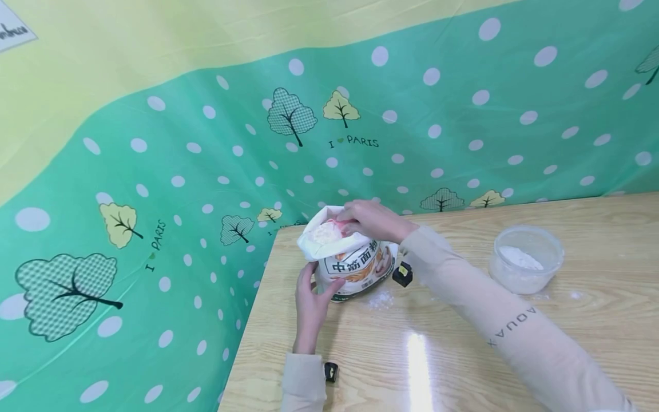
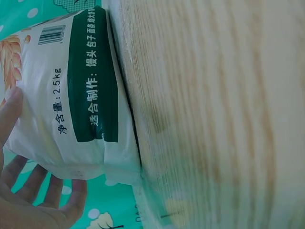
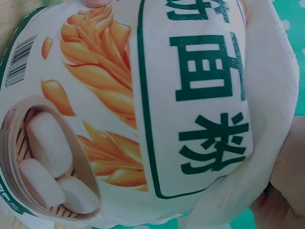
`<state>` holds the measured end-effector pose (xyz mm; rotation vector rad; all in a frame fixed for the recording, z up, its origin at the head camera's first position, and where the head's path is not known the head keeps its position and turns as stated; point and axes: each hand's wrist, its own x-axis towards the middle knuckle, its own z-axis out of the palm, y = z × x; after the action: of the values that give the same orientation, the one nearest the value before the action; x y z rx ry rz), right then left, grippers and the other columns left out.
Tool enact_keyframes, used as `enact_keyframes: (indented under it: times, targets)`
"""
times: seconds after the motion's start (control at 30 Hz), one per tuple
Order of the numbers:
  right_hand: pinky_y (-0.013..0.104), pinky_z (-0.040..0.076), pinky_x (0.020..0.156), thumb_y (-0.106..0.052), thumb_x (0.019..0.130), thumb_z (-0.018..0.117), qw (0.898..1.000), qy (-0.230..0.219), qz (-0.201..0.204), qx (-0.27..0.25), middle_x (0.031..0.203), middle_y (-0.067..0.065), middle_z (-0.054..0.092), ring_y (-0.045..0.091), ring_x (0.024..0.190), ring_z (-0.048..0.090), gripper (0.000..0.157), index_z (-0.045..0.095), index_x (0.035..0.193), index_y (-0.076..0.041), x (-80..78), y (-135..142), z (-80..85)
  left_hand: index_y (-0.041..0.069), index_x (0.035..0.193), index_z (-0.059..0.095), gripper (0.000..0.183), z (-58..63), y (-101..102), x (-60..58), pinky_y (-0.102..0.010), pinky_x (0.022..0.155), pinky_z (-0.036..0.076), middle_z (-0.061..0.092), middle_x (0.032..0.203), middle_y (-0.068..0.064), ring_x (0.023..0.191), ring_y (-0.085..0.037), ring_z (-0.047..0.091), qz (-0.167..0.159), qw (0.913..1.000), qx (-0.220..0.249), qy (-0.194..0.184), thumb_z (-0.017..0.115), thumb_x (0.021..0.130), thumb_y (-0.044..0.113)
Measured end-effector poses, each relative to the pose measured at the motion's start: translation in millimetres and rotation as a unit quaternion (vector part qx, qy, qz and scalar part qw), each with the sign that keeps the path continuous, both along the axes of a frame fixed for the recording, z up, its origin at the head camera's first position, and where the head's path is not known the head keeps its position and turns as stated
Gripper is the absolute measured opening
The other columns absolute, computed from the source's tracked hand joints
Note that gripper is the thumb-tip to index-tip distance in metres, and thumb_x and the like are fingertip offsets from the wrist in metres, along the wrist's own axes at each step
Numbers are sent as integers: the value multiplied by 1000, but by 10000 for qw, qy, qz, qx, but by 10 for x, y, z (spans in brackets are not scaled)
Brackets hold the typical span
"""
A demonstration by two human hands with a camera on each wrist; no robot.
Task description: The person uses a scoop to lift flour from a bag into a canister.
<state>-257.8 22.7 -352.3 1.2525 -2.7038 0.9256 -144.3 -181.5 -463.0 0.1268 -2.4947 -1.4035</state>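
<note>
A white flour bag (image 1: pixel 355 268) with green and orange print stands on the table, its top rolled outward and white flour (image 1: pixel 325 233) showing in its mouth. My left hand (image 1: pixel 311 300) grips the lower left of the bag, thumb on the printed front and fingers round the side; the left wrist view shows these fingers (image 2: pixel 52 191) against the bag. Over the bag's rim reaches my right hand (image 1: pixel 374 220), holding a pink object (image 1: pixel 340 225) mostly hidden by the fingers and the rim. In the right wrist view, part of that hand (image 3: pixel 290 176) appears beyond the folded rim.
On the right of the wooden table (image 1: pixel 463 355) stands a clear round tub (image 1: pixel 527 269) holding white powder. Spilled powder (image 1: pixel 381 300) lies before the bag. Small black blocks (image 1: pixel 403 274) show near both forearms. A green patterned cloth (image 1: pixel 360 166) hangs behind and at left.
</note>
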Motion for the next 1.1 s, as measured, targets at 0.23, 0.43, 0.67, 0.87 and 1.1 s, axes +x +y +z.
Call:
enact_keyframes:
  times: [0.23,0.43,0.67,0.87,1.1]
  targets:
    - [38,53,93,-21,96,65,9998,-179,-72,20,115,9,69,24,103,62,34,66,128,-8,-3,70,31,19,141,52,77,7,5,10,-45,102,49,54,140,-3,131,-23,49,-9,10000,25,50,84,76,42]
    - [34,52,80,-21,96,66,9987,-438,-228,-97,96,6,64,19,86,56,35,66,128,-8,9,178,47,18,142,51,78,13,23,17,-46,103,48,54,141,-4,132,-24,48,4,10000,22,-4,84,75,42]
    - [42,52,93,-24,94,67,9967,-622,-457,-256,109,7,68,24,100,59,36,67,128,-10,44,269,29,15,142,50,77,17,14,31,-48,104,47,52,144,-7,134,-27,47,5,10000,-1,36,84,77,39]
    - [35,51,81,-23,95,67,9949,-673,-587,-464,97,3,63,20,90,55,33,68,126,-10,83,308,17,14,142,51,78,0,-11,17,-47,102,48,52,144,-9,133,-27,48,-1,9999,-7,163,85,76,38]
    - [33,50,77,-23,95,66,9929,-714,-741,-595,93,4,61,19,87,52,35,67,128,-9,144,352,24,15,141,51,77,-4,10,18,-47,103,48,52,143,-8,133,-26,48,-46,9999,54,128,85,76,39]
